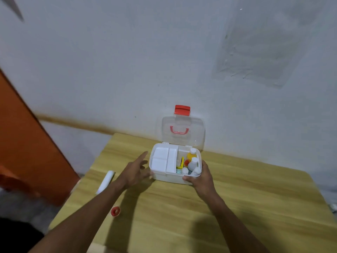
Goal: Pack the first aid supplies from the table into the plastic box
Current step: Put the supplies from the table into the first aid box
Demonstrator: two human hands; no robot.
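Reaching in from the near edge: two bare forearms over the wooden table (200,207). Left hand (135,170) hovering with fingers spread and loose, pinching nothing, index pointing toward the left wall of the box. Right hand (201,177) wrapping the front right corner of the box, thumb on the front wall, fingers pressing the side.

Sitting at the far side of the table, near the wall: the white plastic box (169,178), clear lid (183,131) standing upright, red latch (182,109) on top. Filling the left half: a white divided tray (164,159), looking empty. Crowding the right half: an orange bottle (191,154), white bottles (193,163), something yellow (180,163); smaller bits too blurred to name.

Lying unpacked, well apart from the box at the left: a white roll (105,181), probably bandage or gauze, likely light and soft, giving under a squeeze, best taken around the middle. Nearer still: a red tape roll (115,211), small, rigid, light, liable to roll; pinching across the ring likely safest.

Box itself probably light, smooth and stiff; steadying by the walls sensible, lid likely flimsy.
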